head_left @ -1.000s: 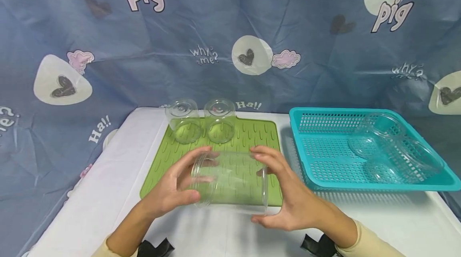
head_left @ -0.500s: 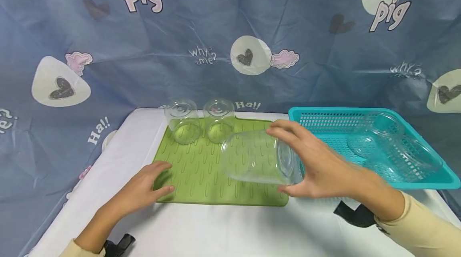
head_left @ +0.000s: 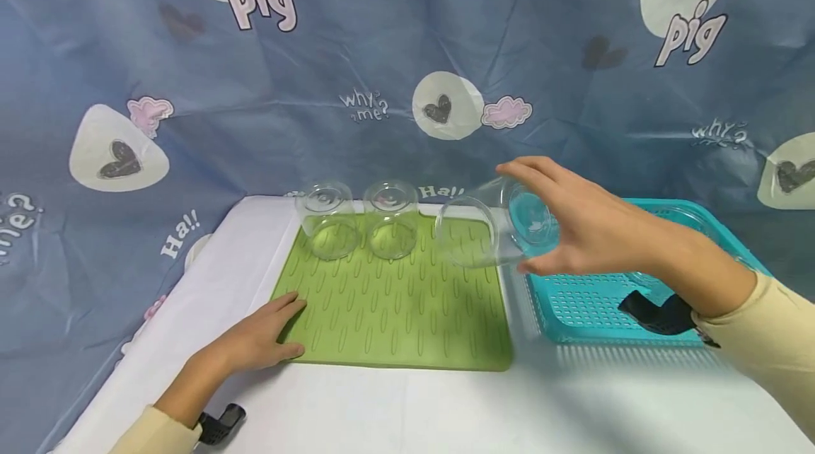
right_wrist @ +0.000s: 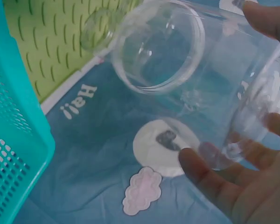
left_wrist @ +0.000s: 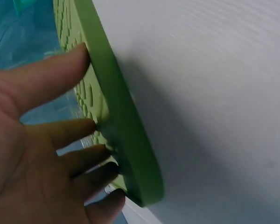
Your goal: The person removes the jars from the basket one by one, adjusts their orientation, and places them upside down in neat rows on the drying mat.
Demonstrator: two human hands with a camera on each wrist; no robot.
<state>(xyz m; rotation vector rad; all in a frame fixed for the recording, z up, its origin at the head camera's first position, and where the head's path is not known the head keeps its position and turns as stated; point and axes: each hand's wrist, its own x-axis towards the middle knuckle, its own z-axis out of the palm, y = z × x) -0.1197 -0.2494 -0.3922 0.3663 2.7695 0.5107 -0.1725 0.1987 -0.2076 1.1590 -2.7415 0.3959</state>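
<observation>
In the head view, my right hand (head_left: pixel 592 228) holds a clear drinking glass (head_left: pixel 467 231) around its base end. The glass lies on its side in the air, its mouth toward the left, above the right part of the green ridged mat (head_left: pixel 395 319). My left hand (head_left: pixel 261 337) rests at the mat's front left corner; in the left wrist view its fingertips (left_wrist: pixel 114 170) touch the mat's edge, spread and only slightly bent. Two more clear glasses, a left one (head_left: pixel 327 228) and a right one (head_left: pixel 390 228), stand mouth down along the mat's back edge.
A turquoise perforated basket (head_left: pixel 573 334) stands right of the mat, partly hidden behind my right arm. Clear glassware (head_left: pixel 681 217) inside it shows only in part. The white tabletop (head_left: pixel 420 404) stretches in front, and a blue printed cloth (head_left: pixel 356 30) hangs behind.
My left hand let go of the glass and moved left, down to the mat's corner. My right hand turned the glass end for end, then carried it farther back, up and right.
</observation>
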